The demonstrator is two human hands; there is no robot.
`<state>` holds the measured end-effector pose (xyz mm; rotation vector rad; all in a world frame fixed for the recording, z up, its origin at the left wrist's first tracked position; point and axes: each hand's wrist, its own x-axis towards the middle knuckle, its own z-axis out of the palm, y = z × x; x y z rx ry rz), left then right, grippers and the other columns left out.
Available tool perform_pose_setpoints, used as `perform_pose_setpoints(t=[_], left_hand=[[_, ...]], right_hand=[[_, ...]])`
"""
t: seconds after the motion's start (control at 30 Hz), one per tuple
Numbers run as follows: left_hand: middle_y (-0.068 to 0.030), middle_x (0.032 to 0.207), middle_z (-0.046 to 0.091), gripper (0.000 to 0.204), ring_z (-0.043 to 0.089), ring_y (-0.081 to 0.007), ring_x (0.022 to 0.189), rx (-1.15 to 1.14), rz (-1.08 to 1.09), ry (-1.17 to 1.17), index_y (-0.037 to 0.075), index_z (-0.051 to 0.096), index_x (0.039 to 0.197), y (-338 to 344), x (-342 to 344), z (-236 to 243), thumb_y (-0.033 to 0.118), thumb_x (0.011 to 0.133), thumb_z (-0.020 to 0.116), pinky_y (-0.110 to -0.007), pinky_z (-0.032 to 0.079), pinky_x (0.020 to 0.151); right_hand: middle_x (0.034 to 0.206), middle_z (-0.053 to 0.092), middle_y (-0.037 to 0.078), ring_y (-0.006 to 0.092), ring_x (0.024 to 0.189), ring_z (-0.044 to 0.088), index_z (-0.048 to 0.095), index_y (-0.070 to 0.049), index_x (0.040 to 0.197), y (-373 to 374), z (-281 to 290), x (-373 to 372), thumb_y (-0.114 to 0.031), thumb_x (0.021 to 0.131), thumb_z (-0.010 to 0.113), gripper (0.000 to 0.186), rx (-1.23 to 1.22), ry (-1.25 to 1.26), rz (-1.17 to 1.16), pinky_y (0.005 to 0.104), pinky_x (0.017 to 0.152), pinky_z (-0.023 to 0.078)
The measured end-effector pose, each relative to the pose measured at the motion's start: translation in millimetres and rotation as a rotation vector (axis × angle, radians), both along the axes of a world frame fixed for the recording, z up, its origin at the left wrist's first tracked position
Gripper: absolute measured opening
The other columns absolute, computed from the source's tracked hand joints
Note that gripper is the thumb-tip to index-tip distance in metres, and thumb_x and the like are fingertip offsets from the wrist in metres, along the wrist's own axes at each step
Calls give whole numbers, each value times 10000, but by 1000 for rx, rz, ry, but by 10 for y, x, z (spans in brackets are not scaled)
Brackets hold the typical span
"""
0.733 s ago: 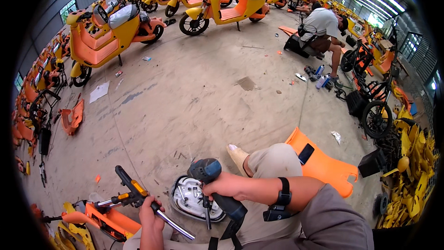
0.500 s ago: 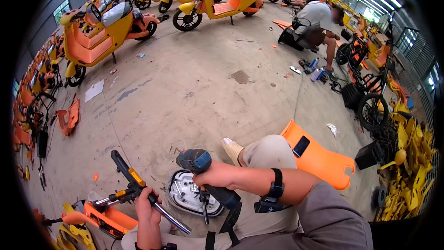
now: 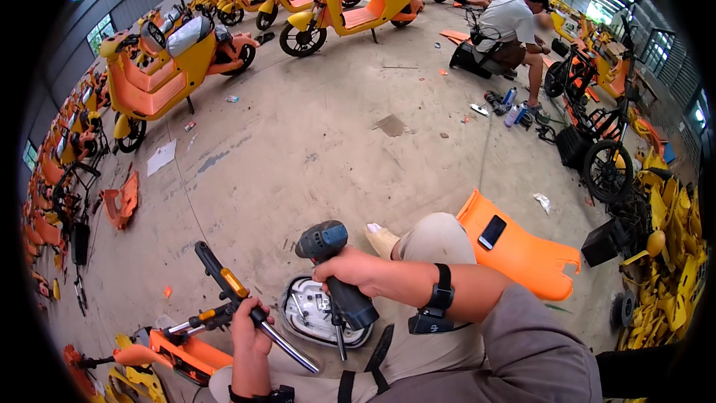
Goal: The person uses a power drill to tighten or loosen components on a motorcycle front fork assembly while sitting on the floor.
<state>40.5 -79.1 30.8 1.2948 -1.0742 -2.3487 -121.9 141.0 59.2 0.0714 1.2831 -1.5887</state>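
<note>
My left hand (image 3: 251, 332) is closed around a handlebar assembly (image 3: 231, 283) with a chrome tube and black and yellow fittings, slanting over an orange scooter part (image 3: 179, 351) at the lower left. My right hand (image 3: 343, 269) grips a blue and black cordless drill (image 3: 319, 236), held over a white tray (image 3: 302, 302) on the floor that has small metal parts in it and a socket tool (image 3: 339, 336) lying across it. My bent knee (image 3: 432, 239) is beside my right arm. Beyond it an orange panel (image 3: 514, 261) carries a phone (image 3: 492, 231).
Yellow and orange scooters (image 3: 350, 7) stand in rows behind. A co-worker (image 3: 507, 30) crouches at upper right near spray cans (image 3: 511, 112) and a bare scooter frame (image 3: 608, 168). Yellow body panels (image 3: 667, 261) are piled at the right; a loose orange part (image 3: 123, 201) lies left.
My right hand has lifted the drill a little higher above the tray. My left hand still holds the handlebar assembly at nearly the same place.
</note>
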Motion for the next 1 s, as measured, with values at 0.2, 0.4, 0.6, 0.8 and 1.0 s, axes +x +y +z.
perform_pose_setpoints(t=[0.2,0.4,0.6,0.8,1.0], left_hand=[[-59,761,587,116,598,-181,688,89,-36,10,52,586,935,-32,-42,87,132,894,660,-317,483,529],[-60,833,600,387,604,-175,707,158,-199,50,81,537,1263,102,-55,208,98,898,666,-304,469,540],[-60,837,606,439,622,-146,687,179,-159,92,46,554,1292,53,165,294,89,877,692,-290,469,520],[-66,818,615,351,622,-156,685,137,-182,35,38,583,1218,75,88,224,107,887,675,-283,480,530],[-68,785,644,192,623,-148,650,140,-277,-54,7,617,1017,175,1,174,101,875,705,-276,477,505]], right_hand=[[859,644,87,149,690,608,623,11,1040,-54,92,154,9,809,672,236,-178,-34,40,304,648,515],[976,664,117,154,726,635,537,-19,1275,161,567,181,2,838,670,457,-385,39,210,301,675,533],[883,639,83,150,710,626,594,-6,1108,4,460,345,-97,875,742,290,-348,-29,271,273,669,509],[904,654,53,121,715,630,620,-12,1071,152,485,228,-118,886,748,249,-303,127,441,262,682,512],[1119,646,47,90,850,628,551,-36,1245,142,456,244,-103,951,685,330,-301,290,588,265,753,529]])
